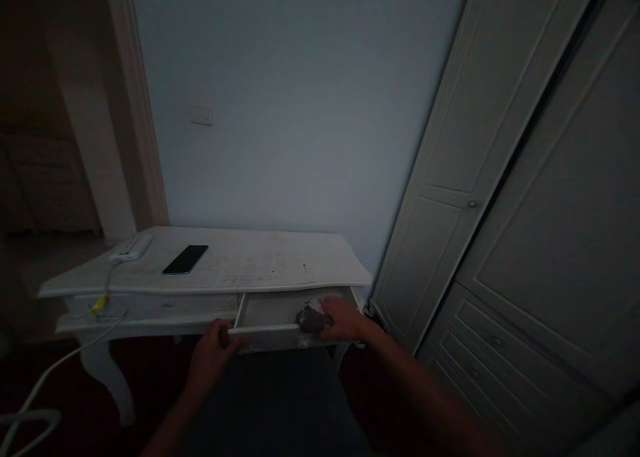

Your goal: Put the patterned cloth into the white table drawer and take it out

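A drawer [273, 307] is pulled out from the white desk [260, 260]. My left hand [215, 347] grips the left end of the drawer's front edge, thumb and fingers closed around it. Over the right part of the drawer, my right hand [340, 318] is closed on a dark crumpled cloth [313, 318], which lies at the inside of the front panel. Some of the cloth is hidden under the fingers. The drawer bottom to the left of the cloth is bare.
On the desktop lie a black phone [185, 260] and a white power strip [131, 246]. A white cable [65, 358] with a yellow part [99, 304] hangs at the left. A dark seat [280, 400] is below the drawer. At the right stands a wardrobe [450, 197].
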`<state>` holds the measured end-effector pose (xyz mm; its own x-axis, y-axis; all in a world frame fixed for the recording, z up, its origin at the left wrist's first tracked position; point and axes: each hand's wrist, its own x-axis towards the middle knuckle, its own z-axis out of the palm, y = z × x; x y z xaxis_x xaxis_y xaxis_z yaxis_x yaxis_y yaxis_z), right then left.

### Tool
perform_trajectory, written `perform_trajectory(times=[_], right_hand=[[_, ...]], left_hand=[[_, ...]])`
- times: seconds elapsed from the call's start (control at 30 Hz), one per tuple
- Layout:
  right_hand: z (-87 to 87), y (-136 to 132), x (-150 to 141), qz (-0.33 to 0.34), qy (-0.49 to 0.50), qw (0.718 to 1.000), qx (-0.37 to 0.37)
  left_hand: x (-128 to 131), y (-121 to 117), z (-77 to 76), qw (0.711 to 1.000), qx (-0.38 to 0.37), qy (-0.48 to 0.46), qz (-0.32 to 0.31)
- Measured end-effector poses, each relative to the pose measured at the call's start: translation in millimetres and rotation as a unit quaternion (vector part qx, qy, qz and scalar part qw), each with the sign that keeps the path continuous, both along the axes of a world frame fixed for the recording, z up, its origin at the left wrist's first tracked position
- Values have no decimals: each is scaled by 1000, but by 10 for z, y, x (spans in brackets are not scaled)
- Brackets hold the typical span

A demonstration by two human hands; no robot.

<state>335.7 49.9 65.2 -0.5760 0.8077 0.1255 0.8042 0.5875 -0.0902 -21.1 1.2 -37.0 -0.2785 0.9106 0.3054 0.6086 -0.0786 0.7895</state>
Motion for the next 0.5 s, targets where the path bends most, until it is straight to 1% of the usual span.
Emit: perform_trajectory(times=[0.07,0.13,0.2,0.27,0.3,0.37,0.43,0.5], right_hand=[[-126,-95,-311,32,-4,999,34],[-255,-202,-740,57,21,995,79],[-375,-300,-1156,80,40,988,128],[-482,-377,-1459,108,44,979,169],[-530,-407,-1555,119,43,974,187],[-607,-455,-1647,127,43,967,215],[-650,-491,-1648,125,43,964,231],[-659,-512,-1611,147,30,959,240]], left_hand=[[-4,-15,44,1000,-14,12,1],[-14,-28,70,1000,-22,19,-5],[-39,-34,69,999,-27,21,-19],[-88,-29,49,999,-24,16,-40],[-121,-23,36,998,-19,11,-55],[-196,-6,16,995,-4,-2,-96],[-268,10,15,991,3,-13,-132],[-322,20,36,986,2,-22,-162]])
